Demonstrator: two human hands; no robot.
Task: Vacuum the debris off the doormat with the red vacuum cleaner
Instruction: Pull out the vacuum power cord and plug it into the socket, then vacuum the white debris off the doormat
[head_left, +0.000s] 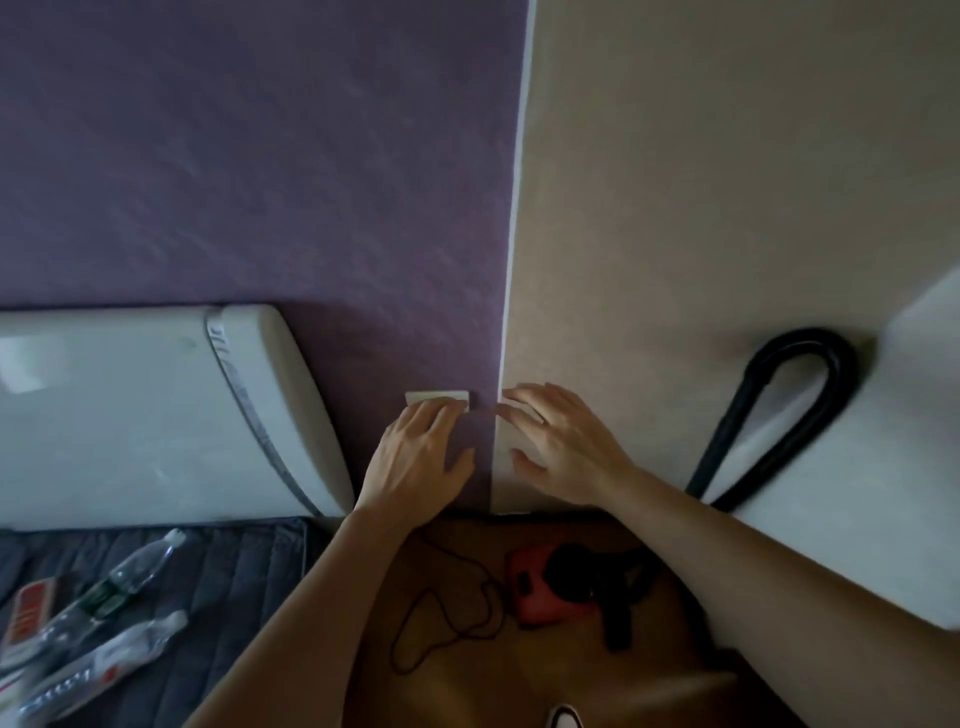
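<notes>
The red vacuum cleaner (540, 590) sits on the wooden floor (467, 686) below my arms, with its thin black cord (441, 623) looped loosely to its left. Its black hose (769, 415) arches up against the beige wall on the right. My left hand (415, 457) lies with straight fingers over a white wall socket plate (437, 399) on the purple wall. My right hand (561, 441) is spread flat against the beige wall beside the corner trim. No doormat is in view.
A white padded headboard (156, 410) and a bed with a dark quilted cover (228, 597) fill the left. Plastic water bottles (124, 577) and packets lie on the cover. A white furniture edge (883, 467) stands at the right. A shoe tip (563, 717) shows at the bottom.
</notes>
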